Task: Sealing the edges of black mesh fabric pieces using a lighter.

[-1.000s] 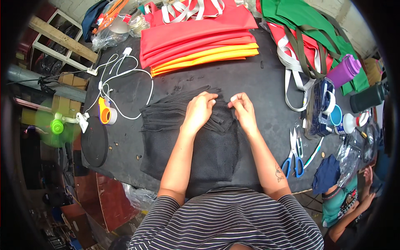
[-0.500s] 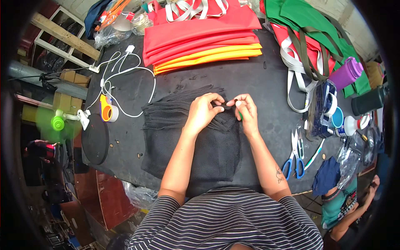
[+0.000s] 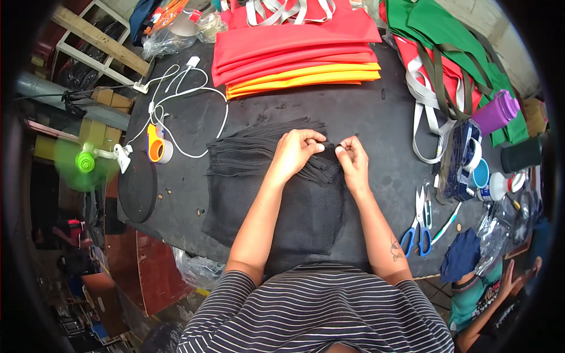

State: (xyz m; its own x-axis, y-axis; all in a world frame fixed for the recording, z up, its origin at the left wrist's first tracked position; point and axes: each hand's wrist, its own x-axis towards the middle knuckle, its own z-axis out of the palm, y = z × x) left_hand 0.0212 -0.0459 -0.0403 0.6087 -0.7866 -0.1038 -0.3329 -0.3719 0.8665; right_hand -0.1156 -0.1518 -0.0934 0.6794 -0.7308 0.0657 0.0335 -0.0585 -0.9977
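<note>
Black mesh stack [image 3: 306, 212]: corner handling apparently incomplete

The black tabletop [image 3: 382, 135] formed the work surface; its near edge, partly hidden by the striped shirt [image 3: 318, 300], left little margin there. The black mesh stack lay toward that edge, upper layers in folds along its far side. That layering appeared done; the far right corner, between the hands, appeared in progress. The count of layers left could not be determined. The red and yellow bag stack [image 3: 297, 56] bounded the far side, a strip of tabletop between. The left hand [image 3: 298, 154] was over the folds, thumb and index tips near each other; the right hand [image 3: 354, 165] was at the corner, fingertips close. Whether either clamped mesh could not be told. Open room extended rightward to the scissors [image 3: 419, 226] and leftward to the tape dispenser [image 3: 156, 147].
</note>
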